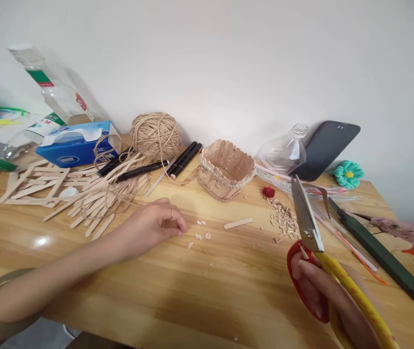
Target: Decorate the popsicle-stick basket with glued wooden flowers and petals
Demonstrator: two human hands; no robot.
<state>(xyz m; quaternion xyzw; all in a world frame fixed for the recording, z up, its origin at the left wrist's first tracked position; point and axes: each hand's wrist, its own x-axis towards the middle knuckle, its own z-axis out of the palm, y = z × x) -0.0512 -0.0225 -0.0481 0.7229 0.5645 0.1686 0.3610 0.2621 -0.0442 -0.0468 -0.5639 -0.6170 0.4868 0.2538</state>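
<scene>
My right hand grips a pair of scissors with one red and one yellow handle, their metal blades pointing up and away. Near the middle of the wooden table, my left hand rests with its fingers curled in and the thumb close to them; anything between them is hidden. Just beside those fingertips lie several small cut wood pieces. Between the hands is a single craft stick. Behind it stands a small basket faced with craft sticks and edged with silvery trim.
Wood scraps and a red rose lie left of the scissors. A phone, clear bottle and green-handled tool are right. A twine ball, tissue pack, markers and craft sticks spread left.
</scene>
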